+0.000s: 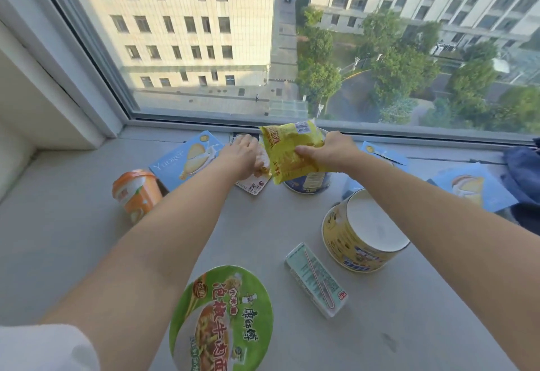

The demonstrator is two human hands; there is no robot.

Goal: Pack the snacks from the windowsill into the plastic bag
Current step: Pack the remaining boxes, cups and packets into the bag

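My right hand (327, 151) grips a yellow snack packet (287, 151) and holds it lifted above a blue round tub (309, 182) near the window. My left hand (244, 155) lies on a white snack packet (254, 183) on the grey windowsill (73, 224), its fingers curled over it. Other snacks lie around: a light blue Yuoger box (181, 158), an orange cup (136, 192), a green-lidded noodle bowl (222, 321), a yellow tub lying tilted (356, 242) and a small white carton with a straw (317, 278). No plastic bag is in view.
Two more light blue packs (382, 155) (470, 188) lie at the right by the window. A dark blue cloth (523, 174) sits at the far right edge. The window frame (263, 123) bounds the sill at the back, a wall recess (43, 113) at the left.
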